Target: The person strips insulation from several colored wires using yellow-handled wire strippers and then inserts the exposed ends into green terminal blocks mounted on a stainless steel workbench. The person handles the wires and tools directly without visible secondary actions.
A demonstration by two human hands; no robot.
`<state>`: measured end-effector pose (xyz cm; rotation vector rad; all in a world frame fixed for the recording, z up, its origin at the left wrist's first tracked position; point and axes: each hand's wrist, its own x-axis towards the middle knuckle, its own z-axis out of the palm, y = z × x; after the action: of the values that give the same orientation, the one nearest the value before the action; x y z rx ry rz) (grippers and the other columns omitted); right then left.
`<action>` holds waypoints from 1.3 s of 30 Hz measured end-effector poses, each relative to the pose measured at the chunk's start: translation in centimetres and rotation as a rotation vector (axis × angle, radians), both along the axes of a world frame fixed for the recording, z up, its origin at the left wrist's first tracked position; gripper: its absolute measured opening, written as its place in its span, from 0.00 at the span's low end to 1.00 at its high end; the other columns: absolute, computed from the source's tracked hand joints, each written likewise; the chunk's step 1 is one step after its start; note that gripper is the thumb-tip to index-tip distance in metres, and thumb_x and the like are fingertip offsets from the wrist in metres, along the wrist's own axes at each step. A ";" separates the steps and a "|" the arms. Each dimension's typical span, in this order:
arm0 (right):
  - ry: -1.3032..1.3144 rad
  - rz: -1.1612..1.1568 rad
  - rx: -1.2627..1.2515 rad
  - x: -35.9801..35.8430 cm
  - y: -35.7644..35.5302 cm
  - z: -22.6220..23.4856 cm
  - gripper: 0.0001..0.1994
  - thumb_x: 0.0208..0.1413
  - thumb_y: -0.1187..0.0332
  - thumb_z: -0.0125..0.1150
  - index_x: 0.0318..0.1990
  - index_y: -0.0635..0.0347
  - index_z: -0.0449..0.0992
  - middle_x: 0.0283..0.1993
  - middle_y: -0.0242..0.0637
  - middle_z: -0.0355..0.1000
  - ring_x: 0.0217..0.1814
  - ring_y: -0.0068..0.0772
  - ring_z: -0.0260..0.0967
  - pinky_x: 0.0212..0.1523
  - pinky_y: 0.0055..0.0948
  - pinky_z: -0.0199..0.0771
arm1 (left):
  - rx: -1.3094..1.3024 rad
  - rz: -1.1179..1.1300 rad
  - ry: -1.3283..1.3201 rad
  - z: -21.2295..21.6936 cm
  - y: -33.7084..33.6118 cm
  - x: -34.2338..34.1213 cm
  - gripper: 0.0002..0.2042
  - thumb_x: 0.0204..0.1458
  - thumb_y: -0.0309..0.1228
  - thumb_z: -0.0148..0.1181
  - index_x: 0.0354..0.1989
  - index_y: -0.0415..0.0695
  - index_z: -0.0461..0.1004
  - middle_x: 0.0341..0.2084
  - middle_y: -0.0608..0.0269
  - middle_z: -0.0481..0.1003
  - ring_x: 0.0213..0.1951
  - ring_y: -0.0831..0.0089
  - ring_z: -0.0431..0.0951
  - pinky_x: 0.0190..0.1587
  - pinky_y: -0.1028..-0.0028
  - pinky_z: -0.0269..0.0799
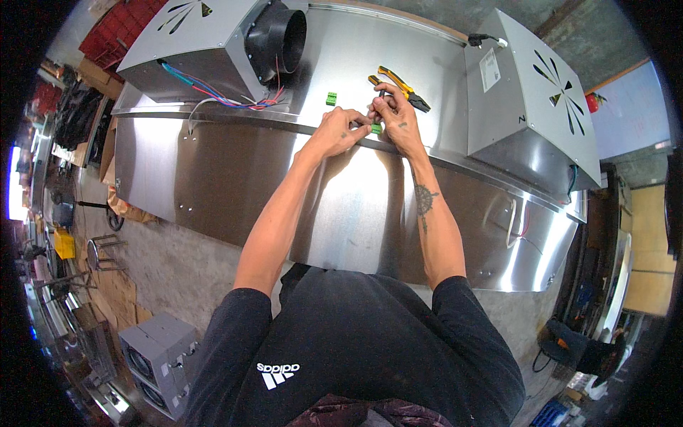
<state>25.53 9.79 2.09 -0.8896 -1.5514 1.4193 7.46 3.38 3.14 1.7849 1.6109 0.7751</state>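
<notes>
1. Bottom centre: one person in a black short-sleeved shirt (391, 327), seen from above, with two bare forearms reaching up the frame; the right forearm carries a tattoo (425, 201).
2. Lower left: one grey twin unit (158, 363) with two round openings, on the concrete floor (213, 274).
3. Across the middle and top: one shiny steel bench (434, 43), its front panel facing the person.
4. Centre, slightly above the middle: two hands close together. The left hand (340, 134) pinches the near green connector (376, 129); the right hand (400, 119) has its fingers curled round a small dark object (382, 92), mostly hidden.
5. Two green connectors are visible. The near one sits at the left fingertips, on their right side, just below the right hand's fingers. The far green connector (331, 99) lies on the bench, above the left hand and apart from all fingers.
6. Upper centre, just beyond the right hand: one pair of yellow-and-black pliers (404, 89).
7. Two metal boxes with slotted tops: the left box (188, 46), upper left, with one black round collar (290, 41) and a bundle of coloured wires (213, 92); the right box (523, 85), upper right, with one black plug (482, 39) on top.
</notes>
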 end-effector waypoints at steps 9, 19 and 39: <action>0.057 0.067 -0.017 0.4 0.4 -0.3 0.15 0.75 0.65 0.57 0.62 0.61 0.71 0.39 0.34 0.77 0.41 0.23 0.75 0.47 0.26 0.78 | -0.022 -0.004 -0.014 0.7 -0.2 0.1 0.17 0.57 0.38 0.69 0.47 0.38 0.87 0.34 0.50 0.86 0.29 0.63 0.81 0.41 0.62 0.78; -0.206 -0.052 0.092 0.3 0.4 -0.8 0.17 0.75 0.65 0.56 0.67 0.57 0.70 0.46 0.35 0.76 0.47 0.22 0.73 0.49 0.26 0.78 | 0.060 -0.031 -0.061 -1.4 0.4 -0.4 0.15 0.58 0.36 0.67 0.47 0.40 0.88 0.28 0.49 0.84 0.27 0.67 0.76 0.36 0.62 0.73; -0.051 -0.041 0.037 0.1 0.2 -0.9 0.21 0.73 0.64 0.61 0.69 0.59 0.72 0.49 0.35 0.77 0.49 0.24 0.75 0.51 0.28 0.79 | 0.055 -0.032 -0.063 -1.4 0.4 -0.4 0.15 0.59 0.35 0.66 0.47 0.39 0.87 0.32 0.48 0.85 0.29 0.65 0.81 0.39 0.63 0.76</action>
<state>25.60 10.04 1.15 -0.9371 -1.5839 1.3441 7.06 3.76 1.75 1.8025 1.5302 0.8596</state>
